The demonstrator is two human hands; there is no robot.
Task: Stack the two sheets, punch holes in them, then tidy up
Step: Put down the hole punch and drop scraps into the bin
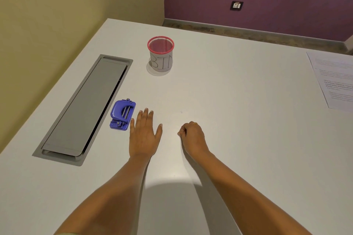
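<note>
A white table (238,86) in a yellow-and-purple-walled corner carries one blue plastic hole punch (122,115) just beside the flat, open, empty left hand (144,135), one red-rimmed mesh cup (160,54) (labelled BIN), printed paper sheets (334,80) far right, uncountable, and the right hand (192,136), its grip curled closed, contents unclear.

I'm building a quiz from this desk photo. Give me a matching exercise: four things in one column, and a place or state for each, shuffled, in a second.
1. hole punch
2. bin
3. printed sheets
4. right hand

A. far right table edge
B. curled into a loose fist
C. just left of the flat left hand
D. upright, red rim, far centre

Pairs: 1-C, 2-D, 3-A, 4-B
</note>
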